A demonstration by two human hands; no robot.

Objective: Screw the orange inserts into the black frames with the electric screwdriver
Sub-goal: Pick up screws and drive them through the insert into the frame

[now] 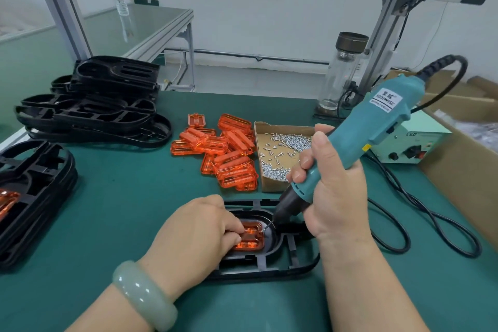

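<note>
A black frame [291,259] lies on the green mat in front of me, with an orange insert [252,240] seated in its oval recess. My left hand [199,234] rests on the frame and its curled fingers press on the insert's left side. My right hand [331,197] grips the teal electric screwdriver [377,121], tilted so its bit tip [265,228] meets a small screw at the insert's upper right corner. Loose orange inserts [226,151] are piled behind the frame.
A cardboard tray of silver screws [280,153] sits beside the orange pile. Stacks of black frames [94,105] fill the left side, one stack [32,197] at the near left. A power box [415,148], its black cable [431,221], a glass bottle [342,73] and a cardboard box [463,159] stand on the right.
</note>
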